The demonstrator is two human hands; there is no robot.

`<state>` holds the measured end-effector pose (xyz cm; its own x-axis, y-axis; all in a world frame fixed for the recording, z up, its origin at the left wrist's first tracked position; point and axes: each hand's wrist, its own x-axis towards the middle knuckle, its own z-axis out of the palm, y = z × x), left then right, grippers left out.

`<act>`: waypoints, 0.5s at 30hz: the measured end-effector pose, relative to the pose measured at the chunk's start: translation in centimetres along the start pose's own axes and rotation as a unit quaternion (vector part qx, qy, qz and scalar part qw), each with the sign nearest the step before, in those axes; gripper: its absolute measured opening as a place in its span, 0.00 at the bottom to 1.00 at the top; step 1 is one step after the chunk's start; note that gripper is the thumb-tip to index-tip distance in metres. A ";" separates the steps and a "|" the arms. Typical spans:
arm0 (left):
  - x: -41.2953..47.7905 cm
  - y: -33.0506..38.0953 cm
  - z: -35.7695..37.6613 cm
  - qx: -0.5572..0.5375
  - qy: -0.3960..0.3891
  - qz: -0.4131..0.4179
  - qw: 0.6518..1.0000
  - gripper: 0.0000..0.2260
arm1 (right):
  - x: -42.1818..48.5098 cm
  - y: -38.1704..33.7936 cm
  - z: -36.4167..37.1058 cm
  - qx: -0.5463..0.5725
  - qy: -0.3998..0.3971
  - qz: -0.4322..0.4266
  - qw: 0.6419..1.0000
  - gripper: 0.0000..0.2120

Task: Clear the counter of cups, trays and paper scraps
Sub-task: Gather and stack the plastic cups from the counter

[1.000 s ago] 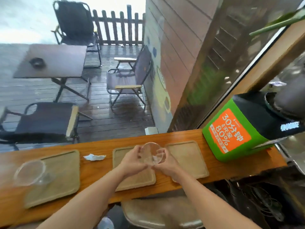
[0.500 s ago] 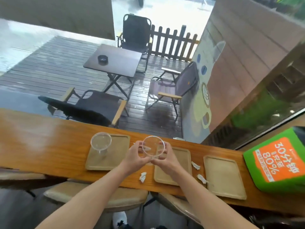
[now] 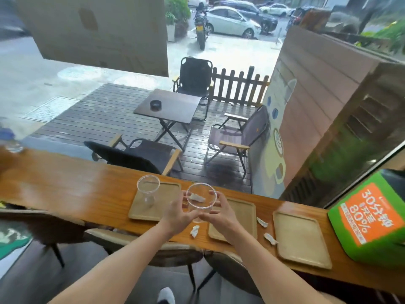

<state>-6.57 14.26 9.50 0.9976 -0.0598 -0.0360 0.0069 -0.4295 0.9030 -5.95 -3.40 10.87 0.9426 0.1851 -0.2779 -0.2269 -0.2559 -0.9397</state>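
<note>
The cups (image 3: 201,202) were clear, the trays (image 3: 302,240) tan, the scraps (image 3: 194,231) white, the counter (image 3: 76,185) orange-brown, the box (image 3: 372,220) green with an orange panel.

You've got two cups (image 3: 148,191) (image 3: 197,211), three trays (image 3: 167,195) (image 3: 241,216) (image 3: 300,235), four paper scraps (image 3: 197,197) (image 3: 194,231) (image 3: 262,222) (image 3: 270,238) and one green box (image 3: 372,218) on the bench (image 3: 65,185).
</note>
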 end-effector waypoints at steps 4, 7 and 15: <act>-1.1 0.1 0.2 0.005 -0.006 0.028 1.000 0.24 | -1.4 0.3 0.3 0.008 0.005 0.006 1.000 0.41; -0.1 0.4 0.0 -0.011 -0.008 0.028 1.000 0.28 | -0.7 -0.3 0.0 0.013 0.011 0.012 1.000 0.41; 4.0 -1.4 -4.0 -0.048 -0.020 -0.003 0.999 0.29 | 4.3 -2.4 2.6 0.025 0.006 0.009 1.000 0.39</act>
<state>-2.33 18.22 9.82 0.9938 -0.0951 -0.0571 0.0211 -0.3426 0.9392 -1.96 0.46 11.45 0.9410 0.1694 -0.2929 -0.2554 -0.2120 -0.9433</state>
